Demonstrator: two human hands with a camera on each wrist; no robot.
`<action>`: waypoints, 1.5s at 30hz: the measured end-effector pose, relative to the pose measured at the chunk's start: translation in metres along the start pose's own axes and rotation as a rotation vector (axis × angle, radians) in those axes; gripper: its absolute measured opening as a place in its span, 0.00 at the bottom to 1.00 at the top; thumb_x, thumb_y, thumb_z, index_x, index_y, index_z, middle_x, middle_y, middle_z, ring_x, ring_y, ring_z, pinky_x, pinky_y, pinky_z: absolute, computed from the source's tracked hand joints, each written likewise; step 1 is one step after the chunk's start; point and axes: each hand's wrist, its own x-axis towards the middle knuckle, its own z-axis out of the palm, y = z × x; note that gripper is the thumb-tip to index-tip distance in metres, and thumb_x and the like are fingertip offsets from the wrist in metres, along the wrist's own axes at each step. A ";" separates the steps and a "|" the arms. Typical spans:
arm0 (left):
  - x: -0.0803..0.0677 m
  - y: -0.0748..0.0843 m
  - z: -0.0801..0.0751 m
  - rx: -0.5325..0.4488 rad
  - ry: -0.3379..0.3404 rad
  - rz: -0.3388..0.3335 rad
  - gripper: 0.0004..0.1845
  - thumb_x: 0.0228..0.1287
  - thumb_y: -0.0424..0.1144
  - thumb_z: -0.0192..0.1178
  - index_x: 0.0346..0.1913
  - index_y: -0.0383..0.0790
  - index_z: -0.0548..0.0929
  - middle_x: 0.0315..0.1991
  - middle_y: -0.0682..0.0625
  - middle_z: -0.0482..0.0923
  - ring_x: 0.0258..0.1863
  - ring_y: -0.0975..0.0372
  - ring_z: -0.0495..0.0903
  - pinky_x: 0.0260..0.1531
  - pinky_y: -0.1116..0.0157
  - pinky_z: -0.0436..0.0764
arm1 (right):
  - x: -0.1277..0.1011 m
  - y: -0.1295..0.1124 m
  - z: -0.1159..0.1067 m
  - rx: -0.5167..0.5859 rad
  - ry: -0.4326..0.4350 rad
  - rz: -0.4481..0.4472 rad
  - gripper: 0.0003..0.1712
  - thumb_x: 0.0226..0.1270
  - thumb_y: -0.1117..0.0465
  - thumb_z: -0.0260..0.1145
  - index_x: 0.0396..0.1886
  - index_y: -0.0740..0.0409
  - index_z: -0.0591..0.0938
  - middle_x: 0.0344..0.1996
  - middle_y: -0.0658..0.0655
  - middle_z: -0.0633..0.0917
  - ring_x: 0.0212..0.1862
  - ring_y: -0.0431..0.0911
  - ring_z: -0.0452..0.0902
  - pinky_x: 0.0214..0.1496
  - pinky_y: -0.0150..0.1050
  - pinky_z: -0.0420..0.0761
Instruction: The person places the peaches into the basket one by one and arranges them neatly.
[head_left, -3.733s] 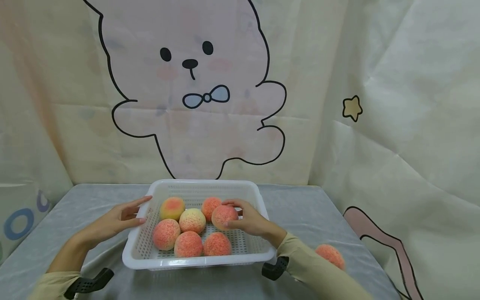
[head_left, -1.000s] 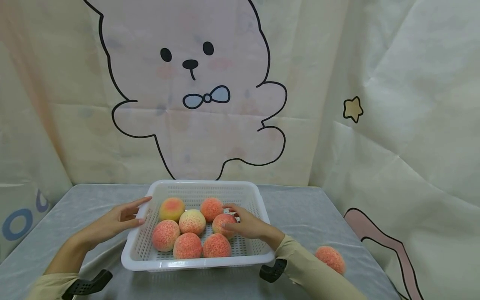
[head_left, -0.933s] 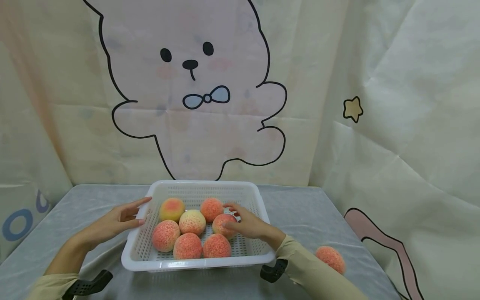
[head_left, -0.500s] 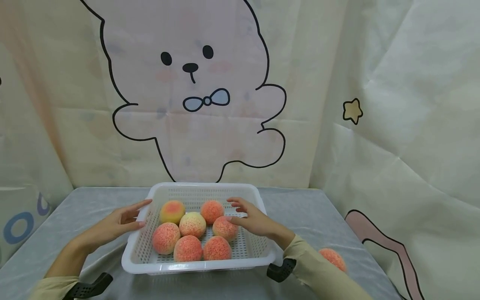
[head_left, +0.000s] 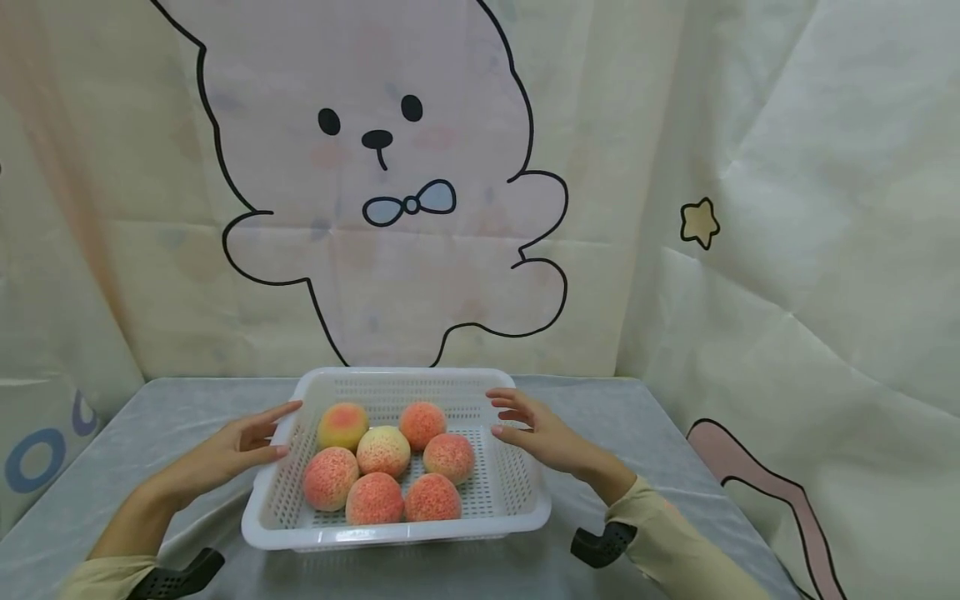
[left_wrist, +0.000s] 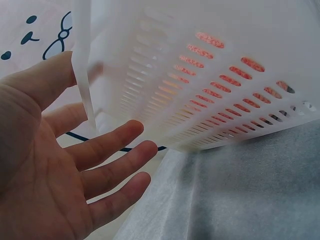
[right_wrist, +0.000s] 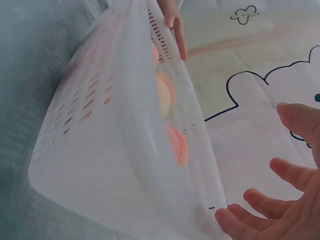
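- The white basket (head_left: 517, 487), filled with seven peaches (head_left: 383, 450), is set mid-tabletop (head_left: 187, 400).
- Its left rim is touched by the left hand (head_left: 225, 450), fingers (left_wrist: 112, 145) straight.
- The right hand (head_left: 543, 433) is held just beside the right rim, fingers relaxed, nothing gripped.

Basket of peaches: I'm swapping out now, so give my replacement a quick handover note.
Left hand: open, fingertips at the basket left rim.
Right hand: open, empty, at the basket's right rim; contact unclear.
Peaches: seven in the basket, none held.
Done: the basket is loaded and sits flat on the table.
Left: probably gripping both sides to move it, though no grip is made yet.
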 end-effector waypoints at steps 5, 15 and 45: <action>-0.001 0.001 0.000 0.000 0.001 0.003 0.42 0.74 0.45 0.58 0.82 0.43 0.49 0.74 0.25 0.60 0.64 0.42 0.76 0.54 0.39 0.81 | -0.017 0.004 -0.012 0.037 0.008 -0.027 0.32 0.77 0.53 0.60 0.76 0.54 0.64 0.76 0.65 0.65 0.75 0.68 0.60 0.68 0.65 0.72; -0.002 0.002 -0.001 0.003 0.000 0.008 0.40 0.75 0.45 0.57 0.82 0.44 0.50 0.74 0.26 0.61 0.66 0.42 0.74 0.55 0.40 0.81 | -0.046 0.015 -0.036 -0.006 0.076 -0.061 0.29 0.77 0.55 0.60 0.74 0.53 0.68 0.73 0.64 0.69 0.73 0.67 0.63 0.65 0.63 0.76; 0.000 0.003 -0.001 0.005 -0.002 -0.015 0.41 0.75 0.48 0.56 0.82 0.45 0.49 0.76 0.27 0.57 0.67 0.40 0.73 0.55 0.38 0.80 | -0.149 0.087 -0.083 -0.171 0.155 0.117 0.28 0.79 0.57 0.57 0.74 0.59 0.68 0.71 0.69 0.71 0.68 0.58 0.71 0.57 0.36 0.77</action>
